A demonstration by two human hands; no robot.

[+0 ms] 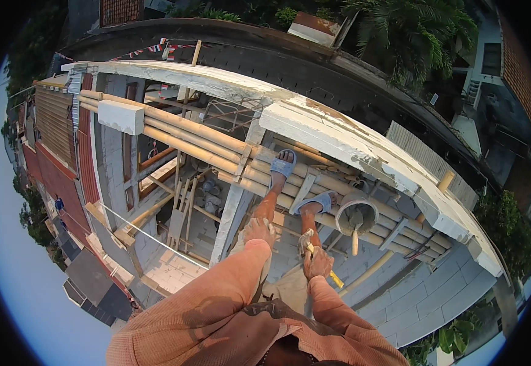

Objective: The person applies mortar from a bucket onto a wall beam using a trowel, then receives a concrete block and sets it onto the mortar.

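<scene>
My right hand (320,263) is closed around a tool with a yellow handle (335,279); its metal end sticks up past my fingers. My left hand (258,230) lies with curled fingers on the top of a pale block wall (278,287) just below me; what it grips is hidden. Both feet in blue sandals (282,165) stand on bamboo scaffold poles (192,143). A grey bucket (357,215) with a wooden-handled tool in it sits on the poles right of my feet.
A white block (121,116) rests on the poles at the far left. A white concrete roof slab (339,137) runs beyond the scaffold. Below are an open drop, an unfinished room, a taut line (149,235), a grey block wall (412,299) and roofs.
</scene>
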